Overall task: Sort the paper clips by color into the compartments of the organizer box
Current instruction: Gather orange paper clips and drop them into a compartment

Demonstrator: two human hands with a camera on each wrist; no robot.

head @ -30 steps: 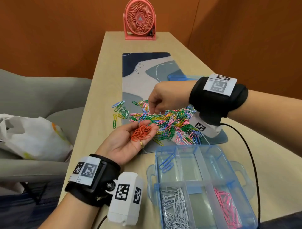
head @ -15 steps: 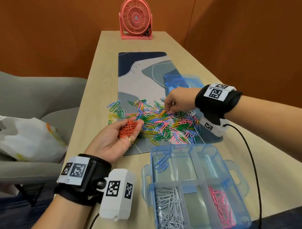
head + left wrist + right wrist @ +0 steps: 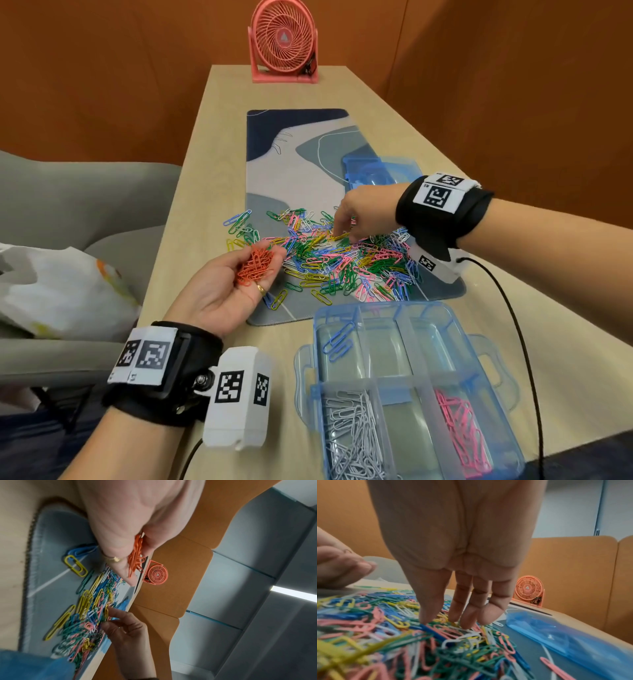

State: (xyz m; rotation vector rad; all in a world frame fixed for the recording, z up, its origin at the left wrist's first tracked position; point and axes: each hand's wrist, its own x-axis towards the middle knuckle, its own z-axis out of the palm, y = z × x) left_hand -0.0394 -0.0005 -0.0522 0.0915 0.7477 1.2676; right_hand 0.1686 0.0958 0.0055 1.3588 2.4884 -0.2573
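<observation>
Left hand (image 3: 222,291) is palm up above the near left corner of the mat (image 3: 301,178), with its fingers gently cupped under a little heap of orange clips (image 3: 255,267). Right hand (image 3: 363,214) reaches down into the big mixed pile of clips (image 3: 342,260) on the mat, fingers pointing down and close together, tips touching the clips; whether it pinches one cannot be told. In the pile are green, yellow, blue, pink and white clips all jumbled up. On the table (image 3: 212,144), close to the person, sits the clear blue box (image 3: 486,363) with its little rooms open. The far left room holds a few blue clips (image 3: 337,342). The near left room is full of white clips (image 3: 352,435). The near right room holds pink clips (image 3: 460,431). The rooms between look bare. The box's blue lid (image 3: 380,171) lies flat at the far right edge of the mat, just behind the right hand. A pink fan (image 3: 284,41) stands at the far end of the table.
</observation>
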